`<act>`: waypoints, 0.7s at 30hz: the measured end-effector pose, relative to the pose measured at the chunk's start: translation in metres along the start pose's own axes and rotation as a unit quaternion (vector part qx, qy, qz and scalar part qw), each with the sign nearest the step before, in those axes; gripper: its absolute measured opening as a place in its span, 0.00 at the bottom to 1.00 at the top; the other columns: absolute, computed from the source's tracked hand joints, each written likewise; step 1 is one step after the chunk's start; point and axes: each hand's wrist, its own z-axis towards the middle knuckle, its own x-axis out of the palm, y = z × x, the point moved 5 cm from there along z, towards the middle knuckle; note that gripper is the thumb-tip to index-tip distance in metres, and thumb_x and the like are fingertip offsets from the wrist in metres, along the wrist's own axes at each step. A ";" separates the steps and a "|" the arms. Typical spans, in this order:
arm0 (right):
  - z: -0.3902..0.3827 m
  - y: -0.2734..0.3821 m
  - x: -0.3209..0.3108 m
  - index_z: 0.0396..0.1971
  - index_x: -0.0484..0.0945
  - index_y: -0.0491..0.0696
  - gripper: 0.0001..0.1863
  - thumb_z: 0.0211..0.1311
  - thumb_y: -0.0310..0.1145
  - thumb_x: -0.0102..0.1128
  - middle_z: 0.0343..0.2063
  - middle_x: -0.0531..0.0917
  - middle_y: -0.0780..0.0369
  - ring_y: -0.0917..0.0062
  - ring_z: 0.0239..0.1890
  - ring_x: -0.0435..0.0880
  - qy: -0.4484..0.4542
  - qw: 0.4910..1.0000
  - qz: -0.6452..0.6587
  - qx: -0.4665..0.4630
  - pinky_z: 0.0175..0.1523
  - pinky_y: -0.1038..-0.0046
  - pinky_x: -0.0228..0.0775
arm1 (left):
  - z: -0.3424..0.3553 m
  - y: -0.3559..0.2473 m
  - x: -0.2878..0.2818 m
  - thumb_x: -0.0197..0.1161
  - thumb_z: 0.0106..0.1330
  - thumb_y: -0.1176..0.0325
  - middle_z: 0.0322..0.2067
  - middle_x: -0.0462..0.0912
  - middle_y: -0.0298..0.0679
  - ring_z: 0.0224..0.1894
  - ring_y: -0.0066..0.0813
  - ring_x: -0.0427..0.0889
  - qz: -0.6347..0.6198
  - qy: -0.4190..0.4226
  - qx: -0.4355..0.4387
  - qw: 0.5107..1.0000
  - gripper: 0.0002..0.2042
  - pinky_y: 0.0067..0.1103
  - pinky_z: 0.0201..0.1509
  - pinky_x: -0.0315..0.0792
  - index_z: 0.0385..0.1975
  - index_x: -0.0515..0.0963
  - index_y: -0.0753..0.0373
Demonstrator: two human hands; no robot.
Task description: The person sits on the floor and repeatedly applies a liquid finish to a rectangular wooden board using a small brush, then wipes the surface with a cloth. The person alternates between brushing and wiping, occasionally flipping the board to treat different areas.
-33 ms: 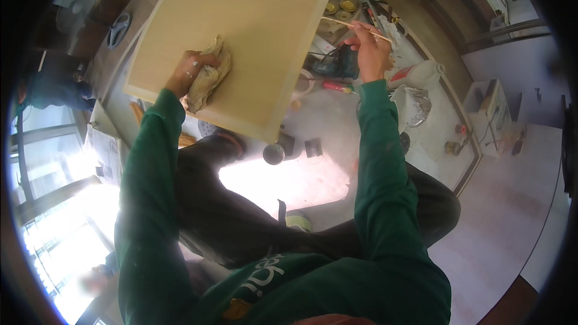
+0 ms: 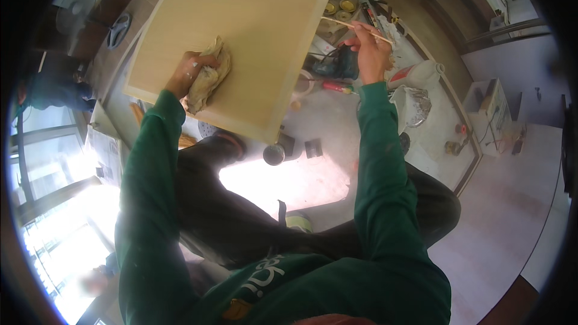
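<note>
A large tan board (image 2: 259, 42) with a paler border stands tilted in front of me. My left hand (image 2: 191, 72) is closed round a crumpled, stained cream rag (image 2: 211, 81) and rests with it against the left part of the board's face. My right hand (image 2: 372, 54) is off the board's right side, fingers pinched on a thin paintbrush (image 2: 343, 23) with a light wooden handle. The brush's far end points left and reaches the board's upper right edge; whether it touches, I cannot tell. The hairs are too small to make out.
Open tins (image 2: 346, 5) and tools (image 2: 376, 9) lie beyond my right hand. A white bottle (image 2: 421, 75) and a foil-like wrapped container (image 2: 412, 105) stand right of my forearm. A dark cup (image 2: 275, 153) sits below the board. My bent legs (image 2: 223, 204) flank the near floor.
</note>
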 end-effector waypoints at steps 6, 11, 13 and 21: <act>-0.015 -0.006 0.006 0.39 0.81 0.41 0.11 0.64 0.33 0.58 0.30 0.85 0.64 0.84 0.22 0.81 0.028 0.999 -0.018 0.013 0.27 0.84 0.66 | 0.003 -0.003 -0.002 0.63 0.46 0.65 0.28 0.82 0.45 0.29 0.32 0.80 -0.023 -0.001 -0.007 1.000 0.16 0.22 0.36 0.73 0.29 0.81 0.73; -0.011 0.003 0.005 0.38 0.81 0.42 0.10 0.64 0.32 0.58 0.29 0.85 0.65 0.84 0.22 0.80 0.008 1.000 0.006 -0.018 0.27 0.84 0.65 | -0.004 -0.010 0.004 0.63 0.47 0.64 0.27 0.82 0.44 0.29 0.31 0.80 -0.020 -0.002 0.018 1.000 0.15 0.21 0.35 0.73 0.28 0.81 0.72; -0.010 -0.001 0.005 0.38 0.81 0.42 0.10 0.64 0.32 0.58 0.29 0.85 0.65 0.85 0.22 0.80 0.014 1.000 -0.003 -0.011 0.27 0.84 0.65 | 0.004 -0.002 -0.001 0.62 0.48 0.64 0.27 0.82 0.44 0.29 0.31 0.80 -0.014 0.013 0.027 0.999 0.15 0.21 0.35 0.73 0.28 0.81 0.72; -0.018 0.008 0.008 0.37 0.82 0.41 0.11 0.62 0.33 0.59 0.28 0.84 0.65 0.84 0.22 0.80 -0.009 1.000 0.017 -0.015 0.27 0.84 0.65 | 0.006 -0.001 -0.003 0.61 0.50 0.65 0.27 0.82 0.44 0.29 0.31 0.79 -0.005 0.004 0.019 1.000 0.14 0.21 0.37 0.72 0.29 0.81 0.72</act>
